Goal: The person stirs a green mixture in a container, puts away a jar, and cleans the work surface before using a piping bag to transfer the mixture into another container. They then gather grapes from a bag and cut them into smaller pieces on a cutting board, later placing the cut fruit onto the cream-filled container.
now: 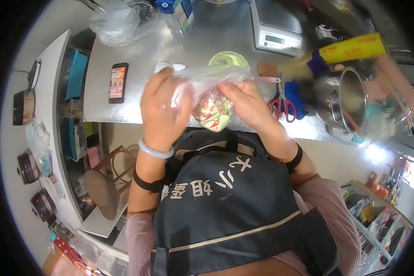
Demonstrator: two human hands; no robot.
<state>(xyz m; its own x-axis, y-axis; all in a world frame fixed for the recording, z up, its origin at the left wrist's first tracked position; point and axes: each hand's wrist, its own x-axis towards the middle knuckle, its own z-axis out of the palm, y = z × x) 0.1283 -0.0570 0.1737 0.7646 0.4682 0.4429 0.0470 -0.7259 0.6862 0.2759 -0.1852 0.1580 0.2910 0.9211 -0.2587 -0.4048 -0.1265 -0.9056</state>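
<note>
Between my hands, at the table's front edge, hangs a clear plastic bag [213, 114] with red print and a pale green filling bulging at its lower end. My right hand [249, 100] pinches the bag's gathered upper part between thumb and fingers. At the left, my left hand [165, 103] is curled and blurred by motion, with the bag's loose clear end stretched into it. Just beyond the bag stands a bowl [227, 58] with pale green residue. A pink-handled tool [267, 79] lies beside my right hand, its other end hidden.
Red-handled scissors [282, 105] and a blue cloth [296, 99] lie right of my hands. Farther right are metal bowls [340, 99] and a yellow roll box [352, 48]. A scale [277, 30] and carton [175, 16] stand behind; a phone [118, 83] lies left.
</note>
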